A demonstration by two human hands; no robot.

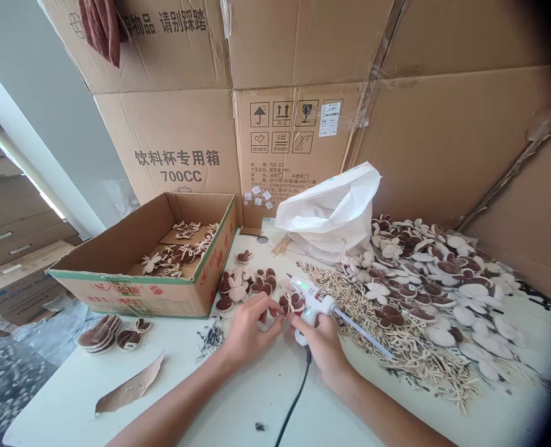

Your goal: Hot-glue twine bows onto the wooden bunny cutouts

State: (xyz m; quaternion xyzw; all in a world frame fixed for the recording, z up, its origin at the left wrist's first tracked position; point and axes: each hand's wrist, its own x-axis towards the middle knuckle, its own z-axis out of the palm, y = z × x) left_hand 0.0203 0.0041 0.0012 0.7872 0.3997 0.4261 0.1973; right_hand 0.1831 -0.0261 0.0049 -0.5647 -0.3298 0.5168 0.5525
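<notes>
A small brown plush shape with a cream cord bow [292,302] is held up between my hands. My left hand [251,326] is closed, its thumb and fingertips pinching at the left edge of this shape. A white hot glue gun [310,310] lies in my right hand [327,347], with the fingers wrapped round it and the thumb against the plush shape. A glue stick [363,332] sticks out of the gun's back, and a green light shows on its body. Just beyond my left hand lies a cluster of brown and cream plush pieces [238,287].
An open cardboard box [130,297] with bow-tied pieces stands at the left. To the right spread a pile of cord bits [410,347] and many plush cutouts [424,267]. Behind are a white bag [331,214] and cardboard walls [173,130]. A black cable [296,397] crosses the table's front.
</notes>
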